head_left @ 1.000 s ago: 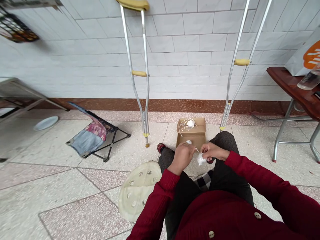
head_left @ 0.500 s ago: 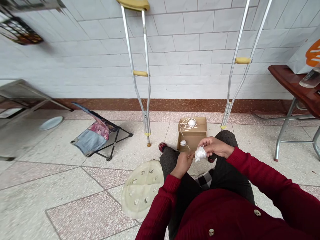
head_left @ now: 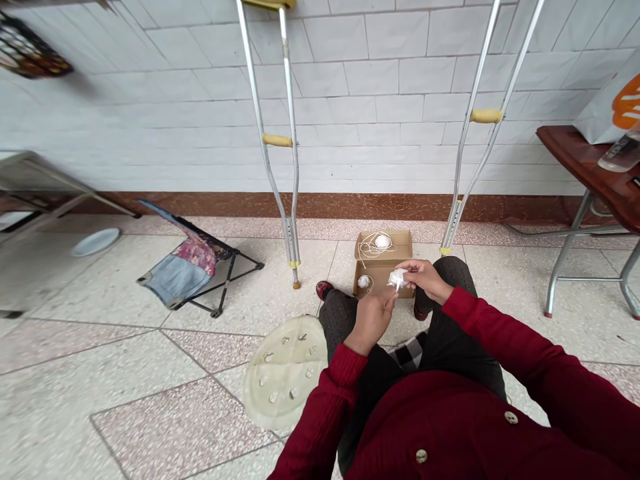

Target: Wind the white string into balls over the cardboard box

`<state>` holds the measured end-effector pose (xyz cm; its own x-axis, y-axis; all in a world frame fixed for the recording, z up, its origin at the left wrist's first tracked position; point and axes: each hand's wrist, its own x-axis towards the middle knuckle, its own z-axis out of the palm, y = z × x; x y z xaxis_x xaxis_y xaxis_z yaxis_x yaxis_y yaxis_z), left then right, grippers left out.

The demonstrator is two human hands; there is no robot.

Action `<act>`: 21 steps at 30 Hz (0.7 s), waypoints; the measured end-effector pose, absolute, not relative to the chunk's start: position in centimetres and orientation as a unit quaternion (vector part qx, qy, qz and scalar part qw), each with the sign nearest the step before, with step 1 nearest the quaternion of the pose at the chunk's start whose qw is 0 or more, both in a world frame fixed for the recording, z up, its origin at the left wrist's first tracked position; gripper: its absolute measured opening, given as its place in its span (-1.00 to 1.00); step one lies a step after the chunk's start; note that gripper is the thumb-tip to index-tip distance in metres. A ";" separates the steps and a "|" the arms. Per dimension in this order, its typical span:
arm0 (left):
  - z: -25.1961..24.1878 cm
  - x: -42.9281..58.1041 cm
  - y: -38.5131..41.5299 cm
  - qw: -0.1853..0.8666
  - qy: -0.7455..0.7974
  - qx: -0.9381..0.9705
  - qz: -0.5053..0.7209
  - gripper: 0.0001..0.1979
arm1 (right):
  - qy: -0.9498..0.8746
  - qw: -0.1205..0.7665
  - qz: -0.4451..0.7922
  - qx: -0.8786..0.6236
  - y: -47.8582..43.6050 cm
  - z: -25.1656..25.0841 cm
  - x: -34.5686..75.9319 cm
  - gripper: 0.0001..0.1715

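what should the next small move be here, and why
Probably draw the white strand gently snug with the left hand, while the right hand steadies the white bundle. The right hand grips the bundle from its side, and the left fingertips are at its lower edge, where the strand seems to run down to them.
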<state>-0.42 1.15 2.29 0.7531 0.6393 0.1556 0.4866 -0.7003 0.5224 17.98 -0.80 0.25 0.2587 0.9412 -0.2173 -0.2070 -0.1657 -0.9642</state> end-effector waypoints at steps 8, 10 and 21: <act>-1.0 -1.5 1.3 0.394 0.338 0.834 0.188 -0.63 | -0.321 0.498 0.632 -0.500 -2.7 3.1 17.1 -0.68; -1.4 -1.4 1.5 0.393 0.350 0.829 0.191 -0.65 | -0.322 0.489 0.642 -0.495 -3.2 3.4 17.1 -0.69; -3.2 -0.5 3.1 0.401 0.306 0.853 0.136 -0.69 | -0.350 0.397 0.691 -0.492 -5.7 3.3 15.5 -0.75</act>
